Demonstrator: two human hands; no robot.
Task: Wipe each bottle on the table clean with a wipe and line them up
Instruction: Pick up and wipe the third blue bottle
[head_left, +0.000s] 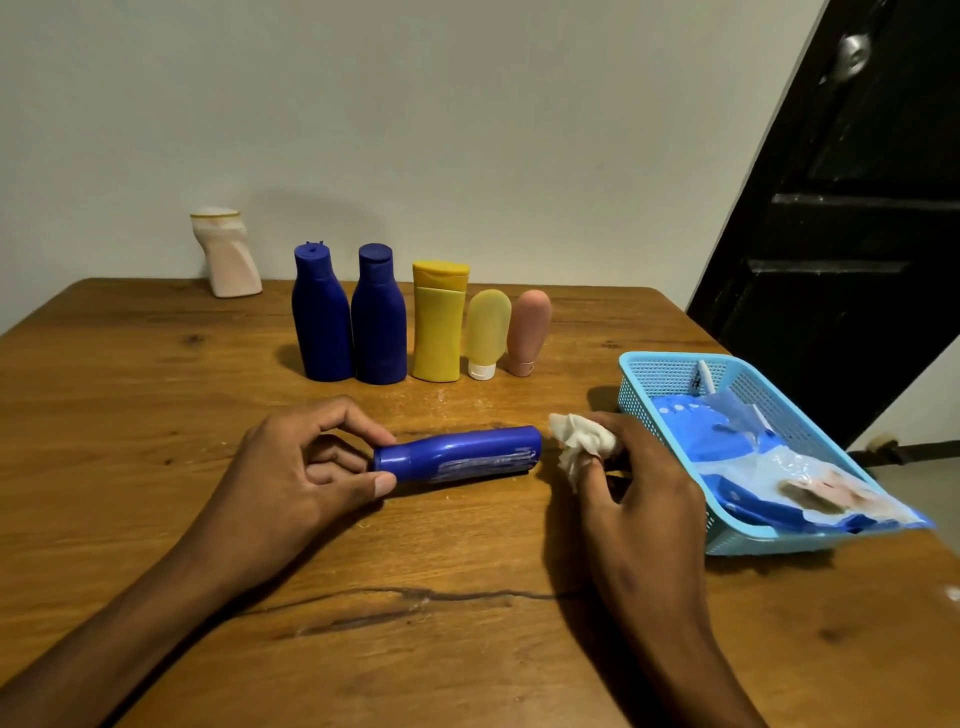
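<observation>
A blue bottle (462, 456) lies on its side on the wooden table (156, 395), cap end to the left. My left hand (306, 467) pinches that cap end between thumb and fingers. Just off the bottle's right end, my right hand (634, 478) holds a crumpled white wipe (579, 444). Behind stands a row: two dark blue bottles (321, 317) (379, 319), a yellow bottle (438, 322), a small yellow tube (487, 332) and a pink tube (527, 332), both tubes cap down. A white bottle (228, 254) stands alone at the back left.
A light blue plastic basket (670, 379) sits at the table's right edge, holding a blue and white wipes pack (769, 467). A pale wall lies behind the table. A dark door (852, 234) stands at the right.
</observation>
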